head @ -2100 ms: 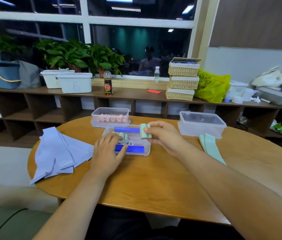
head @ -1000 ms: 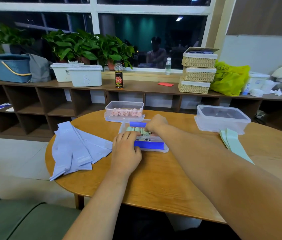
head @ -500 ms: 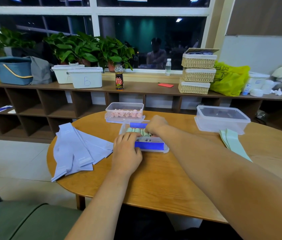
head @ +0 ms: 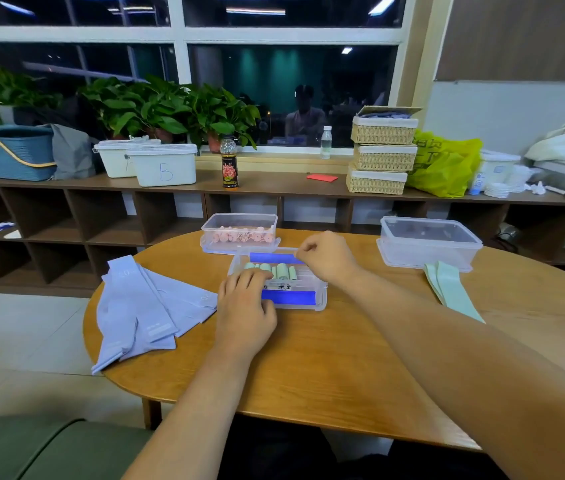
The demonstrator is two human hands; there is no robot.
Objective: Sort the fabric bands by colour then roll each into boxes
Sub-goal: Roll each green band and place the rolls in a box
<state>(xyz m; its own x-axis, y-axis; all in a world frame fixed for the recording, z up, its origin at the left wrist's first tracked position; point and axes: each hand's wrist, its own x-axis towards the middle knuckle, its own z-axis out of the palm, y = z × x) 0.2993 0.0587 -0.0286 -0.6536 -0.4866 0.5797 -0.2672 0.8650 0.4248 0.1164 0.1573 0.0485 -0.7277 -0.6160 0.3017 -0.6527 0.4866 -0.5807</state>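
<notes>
A clear box with blue tape (head: pixel 319 299) stands mid-table and holds several rolled green bands (head: pixel 282 271). My left hand (head: pixel 244 306) grips the box's near-left wall, fingers over the rim and thumb on the front. Above the box's far-right corner hovers my right hand (head: pixel 327 256), its fingers curled with nothing seen in them. Flat green bands (head: pixel 452 292) lie to the right. A pile of flat lilac bands (head: pixel 146 306) lies on the left. Behind, a clear box (head: pixel 239 220) holds pink rolls (head: pixel 241 236).
A lidded clear box (head: pixel 430 242) stands at the table's right, just behind the flat green bands. The round wooden table (head: pixel 308 368) ends close to my body. Beyond it a low shelf (head: pixel 274 188) carries white bins, wicker baskets, a bottle and plants.
My right hand put the green roll it held into the taped box and has now risen out of the box to its far-right corner. My left hand has stayed on the box.
</notes>
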